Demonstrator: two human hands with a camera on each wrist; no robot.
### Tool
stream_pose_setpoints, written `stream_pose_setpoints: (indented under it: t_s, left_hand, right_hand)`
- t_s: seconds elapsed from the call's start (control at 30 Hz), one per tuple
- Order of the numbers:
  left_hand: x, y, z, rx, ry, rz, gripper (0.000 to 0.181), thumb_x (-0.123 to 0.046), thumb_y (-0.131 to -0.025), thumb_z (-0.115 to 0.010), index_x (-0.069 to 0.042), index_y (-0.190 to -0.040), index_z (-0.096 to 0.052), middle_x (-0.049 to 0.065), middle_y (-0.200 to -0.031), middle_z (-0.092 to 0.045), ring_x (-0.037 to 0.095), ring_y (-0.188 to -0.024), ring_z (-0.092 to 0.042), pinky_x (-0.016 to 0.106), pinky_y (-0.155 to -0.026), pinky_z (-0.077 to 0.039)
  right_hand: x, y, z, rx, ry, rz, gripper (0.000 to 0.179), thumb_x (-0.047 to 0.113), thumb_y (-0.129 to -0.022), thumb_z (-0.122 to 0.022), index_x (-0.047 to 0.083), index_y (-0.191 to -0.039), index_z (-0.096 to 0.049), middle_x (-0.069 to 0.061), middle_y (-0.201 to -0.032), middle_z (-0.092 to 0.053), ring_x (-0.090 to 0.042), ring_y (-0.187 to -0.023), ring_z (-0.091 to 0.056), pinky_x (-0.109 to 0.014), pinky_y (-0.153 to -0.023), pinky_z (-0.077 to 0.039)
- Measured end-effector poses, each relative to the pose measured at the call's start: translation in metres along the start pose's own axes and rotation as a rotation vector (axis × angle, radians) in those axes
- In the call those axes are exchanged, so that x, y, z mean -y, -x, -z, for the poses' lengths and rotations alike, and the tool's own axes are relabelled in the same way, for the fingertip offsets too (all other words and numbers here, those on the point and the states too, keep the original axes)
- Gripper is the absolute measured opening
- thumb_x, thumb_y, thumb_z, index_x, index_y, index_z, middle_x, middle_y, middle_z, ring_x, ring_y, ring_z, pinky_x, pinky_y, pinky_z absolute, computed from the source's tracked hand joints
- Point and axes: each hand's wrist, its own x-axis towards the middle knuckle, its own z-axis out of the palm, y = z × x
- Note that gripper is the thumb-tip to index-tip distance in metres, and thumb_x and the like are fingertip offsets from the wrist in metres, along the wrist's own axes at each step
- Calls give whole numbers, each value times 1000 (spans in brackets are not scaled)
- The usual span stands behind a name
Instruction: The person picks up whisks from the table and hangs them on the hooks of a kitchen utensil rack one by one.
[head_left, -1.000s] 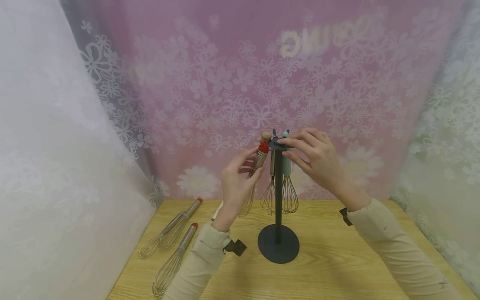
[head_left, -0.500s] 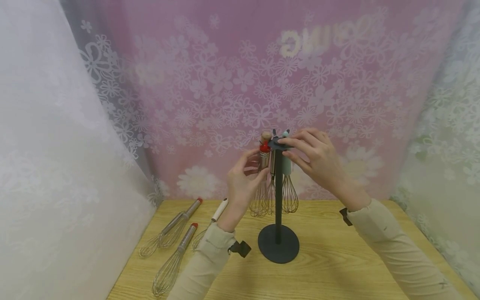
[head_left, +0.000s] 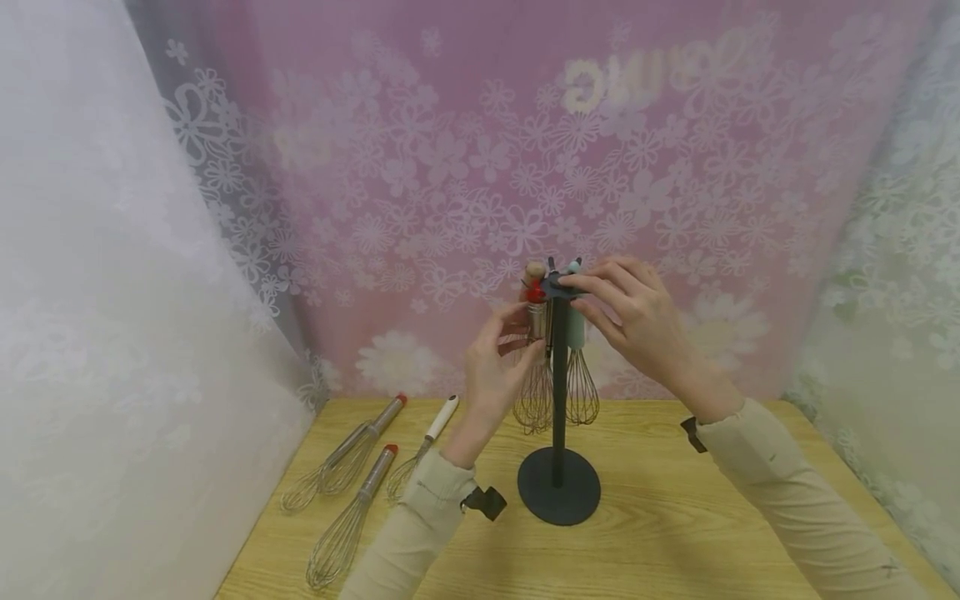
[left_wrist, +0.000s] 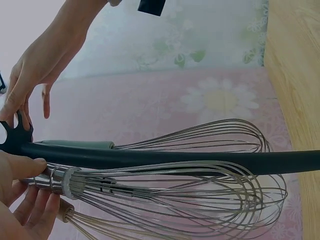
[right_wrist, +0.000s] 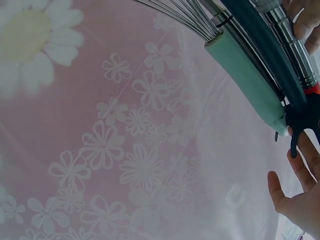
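My left hand holds a red-tipped metal whisk by its handle, thumb on one side and fingers on the other. The whisk hangs upright with its red end right at the hooked top of a dark stand. On that top rest the fingertips of my right hand, its fingers extended; the thumb stands apart in the right wrist view. A mint-handled whisk hangs from the stand, beside a metal-handled one partly hidden by the post. Behind the held whisk is a wooden-handled whisk.
Red-ended metal whisks lie on the left of the wooden table, near a white-handled whisk. The stand's round base sits mid-table. Flowered curtains enclose the back and sides.
My left hand has moved slightly right, bringing the red-tipped whisk from tilted to upright against the stand's hooks. The right hand has stayed on the stand's top. The white-handled whisk has come into fuller view.
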Motion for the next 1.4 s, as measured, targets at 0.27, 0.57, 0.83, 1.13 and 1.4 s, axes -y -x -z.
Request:
stream_pose_setpoints:
  t_s: [0.27,0.57,0.83,1.13,1.4]
  left_hand:
    - [0,1,-2,-15,16,14,51,-3,-89,-77,-4,-136,-58,16,-119,-66,29,-108,-67,33,-87,-61]
    - [1,1,-1,-20,55,8,53,0,-87,-78,0,-136,-58,20,-119,-66,34,-107,-67,41,-86,-62]
    - [0,0,5,-26,43,-18,47,-9,-91,-77,-5,-134,-60,13,-118,-68,25,-106,-67,31,-87,-61]
    - [8,2,19,-74,29,-30,35,-6,-95,-71,0,-128,-64,15,-116,-70,30,-105,-68,37,-87,-61]
    - [26,9,37,-167,-12,17,31,3,-92,-71,2,-123,-65,21,-111,-71,34,-101,-69,46,-83,-61]
  right_hand:
    - [-1,-1,-1,4,13,-10,44,40,-106,-50,7,-124,-72,-16,-102,-66,-37,-103,-56,-51,-93,-45]
    - [0,-3,0,8,29,-3,47,43,-107,-46,6,-121,-73,-16,-102,-67,-37,-104,-57,-48,-95,-45]
    - [0,-4,0,12,39,2,46,42,-107,-47,7,-121,-73,-16,-100,-67,-37,-102,-56,-49,-95,-45]
    - [-1,-2,-1,5,37,0,46,42,-106,-49,6,-120,-73,-17,-100,-66,-38,-100,-56,-50,-91,-46]
    - [0,-1,1,17,57,-10,43,42,-105,-51,8,-119,-73,-17,-100,-66,-38,-101,-55,-49,-82,-43]
